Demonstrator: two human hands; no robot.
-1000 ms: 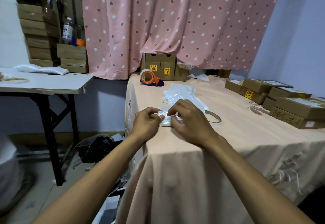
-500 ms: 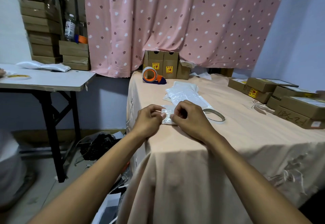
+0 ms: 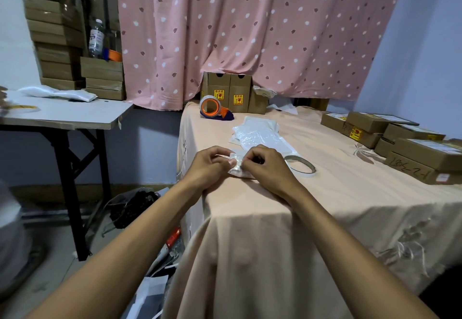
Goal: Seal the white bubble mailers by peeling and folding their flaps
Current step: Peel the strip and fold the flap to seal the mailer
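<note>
A small white bubble mailer (image 3: 237, 167) lies on the peach tablecloth (image 3: 312, 208) near the table's left front corner. My left hand (image 3: 208, 164) pinches its left end between thumb and fingers. My right hand (image 3: 265, 166) is curled over its right part, fingertips pinching at the flap edge. Most of the mailer is hidden under both hands. Just behind them lies a stack of more white mailers (image 3: 257, 133).
A roll of tape (image 3: 301, 166) lies right of my right hand. An orange tape dispenser (image 3: 213, 108) and upright cardboard boxes (image 3: 228, 93) stand at the back. Flat brown boxes (image 3: 410, 148) crowd the right side. A white side table (image 3: 62, 113) stands left, with clutter on the floor.
My hands have drawn closer together over the small mailer, and the right fingers have curled tighter at its edge. The view has shifted slightly.
</note>
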